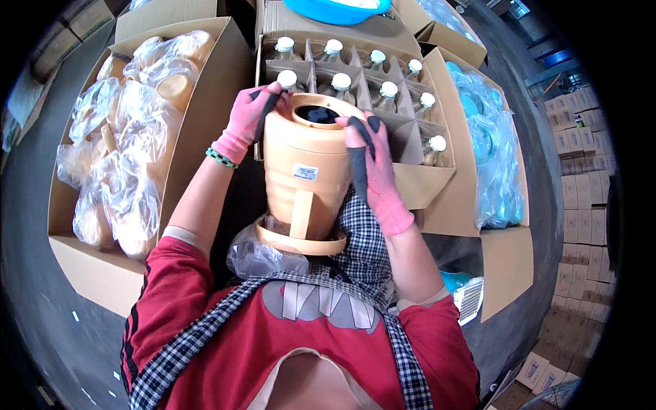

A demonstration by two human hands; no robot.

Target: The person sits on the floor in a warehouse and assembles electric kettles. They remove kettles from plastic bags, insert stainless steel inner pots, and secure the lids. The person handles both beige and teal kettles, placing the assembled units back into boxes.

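Now left hand point(248, 117), right hand point(374, 164) hold blender point(307, 147), perhaps

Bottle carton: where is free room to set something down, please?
One compartment in the nearest row looks free, between the right hand and the rightmost bottle. Both farther rows are crowded with bottles; the container hides the near-left part.
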